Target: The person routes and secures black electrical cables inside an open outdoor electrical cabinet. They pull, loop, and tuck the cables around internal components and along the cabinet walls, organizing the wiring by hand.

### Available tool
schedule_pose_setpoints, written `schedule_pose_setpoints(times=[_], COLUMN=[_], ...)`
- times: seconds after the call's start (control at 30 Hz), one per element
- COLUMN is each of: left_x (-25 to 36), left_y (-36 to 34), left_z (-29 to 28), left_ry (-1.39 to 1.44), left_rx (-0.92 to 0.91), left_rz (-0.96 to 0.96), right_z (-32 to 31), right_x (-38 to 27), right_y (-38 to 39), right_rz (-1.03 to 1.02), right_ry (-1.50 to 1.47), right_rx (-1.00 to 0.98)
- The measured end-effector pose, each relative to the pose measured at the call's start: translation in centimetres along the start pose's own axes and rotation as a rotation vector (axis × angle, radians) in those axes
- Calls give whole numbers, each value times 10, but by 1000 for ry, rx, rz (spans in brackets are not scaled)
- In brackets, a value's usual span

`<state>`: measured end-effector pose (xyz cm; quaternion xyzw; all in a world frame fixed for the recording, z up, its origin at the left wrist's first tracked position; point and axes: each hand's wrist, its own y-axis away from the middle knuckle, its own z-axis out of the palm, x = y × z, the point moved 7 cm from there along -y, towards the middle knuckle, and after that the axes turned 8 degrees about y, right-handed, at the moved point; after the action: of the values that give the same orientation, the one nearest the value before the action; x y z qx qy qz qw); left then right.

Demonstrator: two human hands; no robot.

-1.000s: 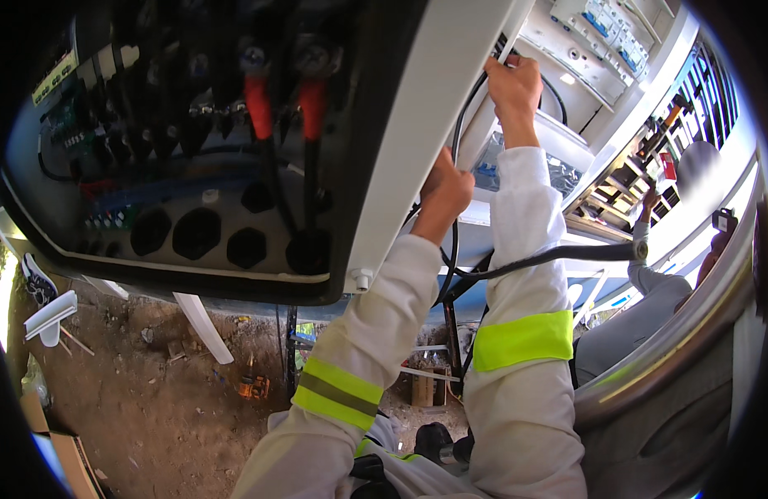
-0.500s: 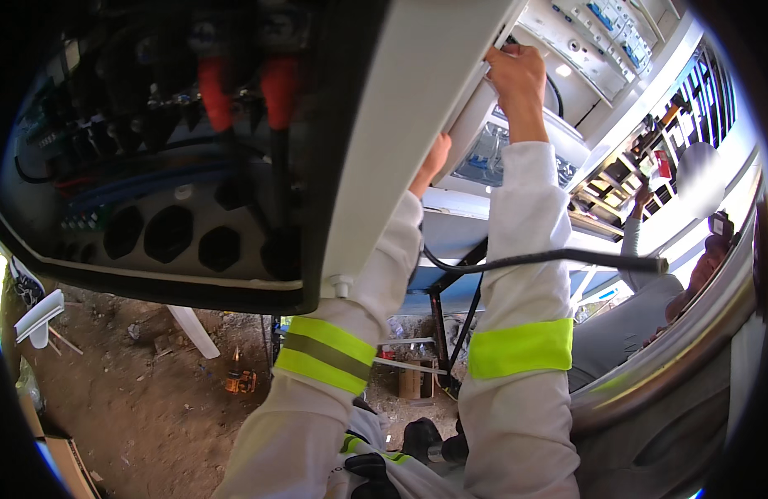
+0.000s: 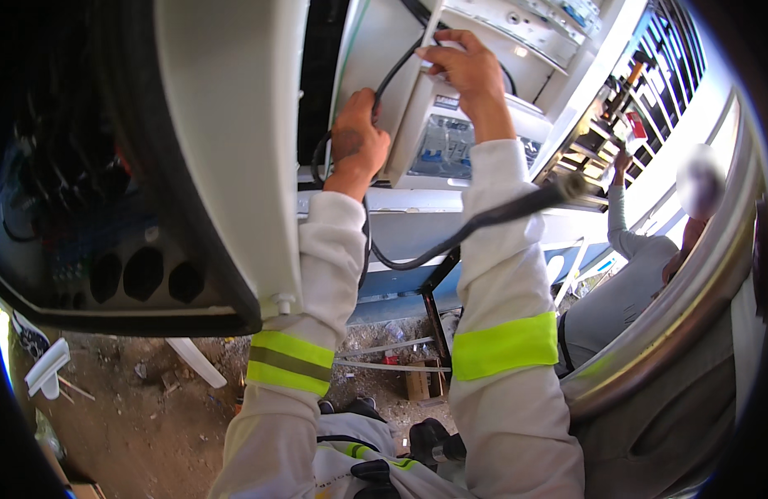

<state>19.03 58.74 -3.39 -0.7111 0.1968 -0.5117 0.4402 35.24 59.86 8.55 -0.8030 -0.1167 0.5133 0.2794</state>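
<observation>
"At the white cabinet's left side stands a big grey box [image 3: 234, 150]. How far along is it?"

"Partway, I'd judge. The white cabinet [image 3: 596, 75] is open, and the black cable [image 3: 395, 75] already runs up inside its left part. Where it finishes up there, I can't tell."

"And what's left?"

"A loose cable end [image 3: 568, 187] juts out before the cabinet's lower right corner, over the right sleeve [image 3: 504, 249], joined to nothing visible. It looks like the same run, though the left sleeve [image 3: 330, 258] hides part."

"The hands?"

"The left hand [image 3: 356, 137] is curled tight around the cable. The right hand [image 3: 470, 71], higher, is half curled, fingertips at the cable; whether they pinch it, I can't tell."
</observation>
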Motion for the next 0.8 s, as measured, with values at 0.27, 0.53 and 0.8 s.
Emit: schedule_pose_setpoints(times=[0.27,0.53,0.8], left_x=[-7,-8,-8], left_y=[-8,-4,-8], left_z=[0,-1,0], left_ry=[11,34,-44], left_rx=[-19,-57,-52], left_rz=[-7,-15,-72], right_z=[1,13,24], right_x=[-8,-10,-24], right_y=[9,9,4], right_rz=[9,-41,-121], right_ry=[113,346,537], right_rx=[193,410,483])
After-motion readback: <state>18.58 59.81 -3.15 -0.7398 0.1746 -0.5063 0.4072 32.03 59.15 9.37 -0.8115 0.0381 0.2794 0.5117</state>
